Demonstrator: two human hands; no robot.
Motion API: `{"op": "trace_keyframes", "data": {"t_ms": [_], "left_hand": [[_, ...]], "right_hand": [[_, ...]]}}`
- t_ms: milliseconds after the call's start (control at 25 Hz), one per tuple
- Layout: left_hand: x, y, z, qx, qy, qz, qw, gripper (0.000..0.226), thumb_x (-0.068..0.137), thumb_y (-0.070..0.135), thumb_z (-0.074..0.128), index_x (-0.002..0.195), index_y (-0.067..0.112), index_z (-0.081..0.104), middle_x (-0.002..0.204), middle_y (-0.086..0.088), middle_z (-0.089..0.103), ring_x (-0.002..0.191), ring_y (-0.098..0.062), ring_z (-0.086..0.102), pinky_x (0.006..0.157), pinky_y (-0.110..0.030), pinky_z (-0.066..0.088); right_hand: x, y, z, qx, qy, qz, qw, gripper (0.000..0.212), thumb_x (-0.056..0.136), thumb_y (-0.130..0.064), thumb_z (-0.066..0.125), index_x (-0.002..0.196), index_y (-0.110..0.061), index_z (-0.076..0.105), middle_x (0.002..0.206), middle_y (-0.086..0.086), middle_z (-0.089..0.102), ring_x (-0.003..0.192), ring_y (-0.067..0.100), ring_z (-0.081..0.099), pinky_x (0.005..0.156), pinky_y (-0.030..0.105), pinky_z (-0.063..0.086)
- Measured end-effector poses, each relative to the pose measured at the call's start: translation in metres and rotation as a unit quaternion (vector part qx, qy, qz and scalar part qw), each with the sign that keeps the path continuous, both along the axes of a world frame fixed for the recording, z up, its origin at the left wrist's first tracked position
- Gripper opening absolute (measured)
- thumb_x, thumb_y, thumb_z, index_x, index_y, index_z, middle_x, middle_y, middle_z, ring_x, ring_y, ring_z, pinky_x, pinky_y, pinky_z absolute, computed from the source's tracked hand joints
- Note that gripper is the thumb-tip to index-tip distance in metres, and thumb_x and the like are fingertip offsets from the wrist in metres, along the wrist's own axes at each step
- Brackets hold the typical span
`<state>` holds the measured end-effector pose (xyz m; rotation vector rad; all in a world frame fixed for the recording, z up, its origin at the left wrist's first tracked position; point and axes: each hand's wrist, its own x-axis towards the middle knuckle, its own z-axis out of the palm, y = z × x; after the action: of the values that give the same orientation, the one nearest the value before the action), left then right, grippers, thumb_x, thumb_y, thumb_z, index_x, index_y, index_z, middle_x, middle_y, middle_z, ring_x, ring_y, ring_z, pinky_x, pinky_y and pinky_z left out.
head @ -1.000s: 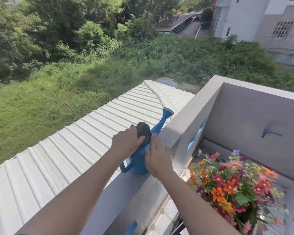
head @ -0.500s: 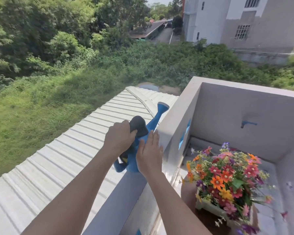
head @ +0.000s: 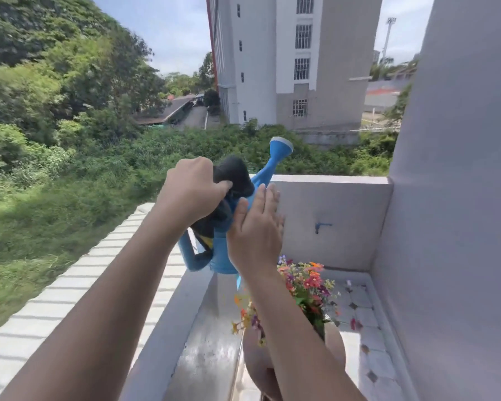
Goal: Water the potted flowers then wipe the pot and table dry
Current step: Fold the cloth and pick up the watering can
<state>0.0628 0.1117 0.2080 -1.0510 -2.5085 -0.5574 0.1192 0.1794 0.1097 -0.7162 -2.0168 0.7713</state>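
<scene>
While the left hand (head: 193,192) grips the blue watering can (head: 223,253) and the open right hand (head: 255,230) steadies it above the ledge (head: 168,337), watering is not yet begun; next, I judge, tilt the spout over the potted flowers (head: 307,285) just below.

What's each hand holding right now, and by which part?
Left hand is closed over the black cloth draped on top of the blue watering can. Right hand lies flat and open against the can's side, steadying it.

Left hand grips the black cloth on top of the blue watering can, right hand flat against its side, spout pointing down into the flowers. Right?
Not quite. In the head view the spout points up and away, not down into the flowers. The rest holds: left hand grips the black cloth atop the blue watering can, right hand flat against its side.
</scene>
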Motion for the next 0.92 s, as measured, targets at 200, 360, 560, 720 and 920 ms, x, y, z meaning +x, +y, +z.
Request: {"op": "trace_keyframes", "data": {"t_ms": [200, 360, 560, 720, 920], "left_hand": [[0.100, 0.092, 0.017, 0.029, -0.021, -0.077, 0.996, 0.039, 0.086, 0.040, 0.060, 0.078, 0.002, 0.058, 0.074, -0.011, 0.055, 0.076, -0.031, 0.051, 0.062, -0.033, 0.033], [0.184, 0.174, -0.009, 0.040, -0.058, -0.121, 0.990, 0.037, 0.087, 0.040, 0.059, 0.082, 0.003, 0.058, 0.073, -0.008, 0.052, 0.077, -0.030, 0.050, 0.062, -0.032, 0.032], [0.249, 0.265, -0.103, 0.011, -0.111, -0.151, 0.982, 0.037, 0.089, 0.041, 0.051, 0.092, 0.006, 0.061, 0.091, -0.014, 0.065, 0.088, -0.035, 0.059, 0.065, -0.032, 0.036], [0.286, 0.309, -0.205, 0.011, -0.200, -0.120, 0.972, 0.037, 0.092, 0.041, 0.047, 0.096, 0.004, 0.054, 0.097, -0.016, 0.064, 0.093, -0.037, 0.057, 0.067, -0.033, 0.032], [0.311, 0.336, -0.375, 0.001, -0.302, -0.073, 0.951, 0.029, 0.095, 0.036, 0.045, 0.090, 0.008, 0.044, 0.071, 0.000, 0.048, 0.068, -0.023, 0.047, 0.061, -0.031, 0.034]], "right_hand": [[0.114, 0.090, 0.019, 0.050, -0.004, -0.079, 0.996, 0.057, 0.097, -0.037, 0.016, 0.147, -0.010, 0.011, 0.158, 0.005, 0.008, 0.145, 0.015, -0.002, 0.117, 0.039, 0.003], [0.212, 0.168, 0.000, 0.067, -0.035, -0.119, 0.990, 0.061, 0.094, -0.040, 0.012, 0.147, -0.010, 0.013, 0.158, 0.004, 0.010, 0.146, 0.016, 0.002, 0.117, 0.040, 0.004], [0.295, 0.251, -0.078, 0.012, -0.073, -0.138, 0.988, 0.061, 0.091, -0.039, 0.009, 0.147, -0.015, 0.015, 0.158, -0.001, 0.012, 0.145, 0.012, 0.005, 0.116, 0.036, 0.004], [0.325, 0.290, -0.171, -0.046, -0.185, -0.162, 0.968, 0.061, 0.090, -0.037, 0.006, 0.147, -0.016, 0.013, 0.157, 0.001, 0.017, 0.145, 0.016, 0.008, 0.117, 0.040, 0.009], [0.344, 0.321, -0.335, -0.077, -0.330, -0.119, 0.933, 0.071, 0.083, -0.042, -0.010, 0.147, -0.018, 0.010, 0.157, -0.002, 0.019, 0.145, 0.016, 0.012, 0.116, 0.042, 0.012]]}}
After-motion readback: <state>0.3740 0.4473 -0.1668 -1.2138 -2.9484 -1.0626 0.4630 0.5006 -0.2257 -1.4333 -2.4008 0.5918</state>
